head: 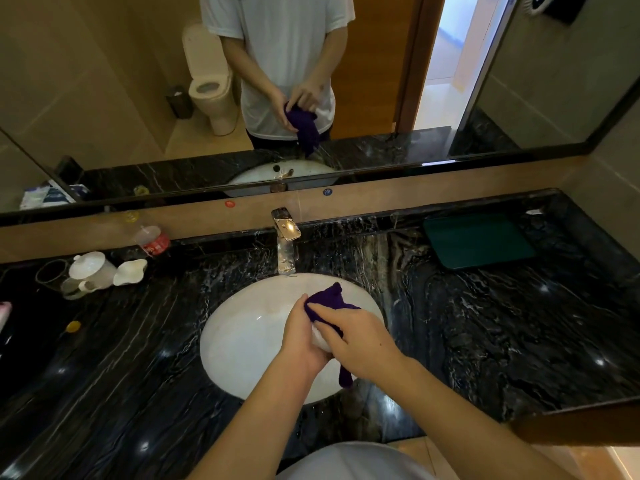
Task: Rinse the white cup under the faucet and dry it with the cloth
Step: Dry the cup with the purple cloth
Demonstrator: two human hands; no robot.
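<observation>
Over the white sink basin (242, 344), my left hand (303, 344) grips the white cup (319, 337), which shows only as a small pale patch between my hands. My right hand (360, 337) presses the purple cloth (329, 301) onto the cup; one end of the cloth sticks up toward the faucet, another end hangs below my right wrist. The chrome faucet (286, 242) stands behind the basin, and no water is visible running from it. Most of the cup is hidden by the cloth and my fingers.
On the black marble counter (485, 323), a white lidded teapot (90, 270), a white pitcher (130, 271) and a plastic bottle with a red label (152, 240) stand at the left. A dark green tray (478, 239) lies at the back right. A mirror (311, 81) spans the wall.
</observation>
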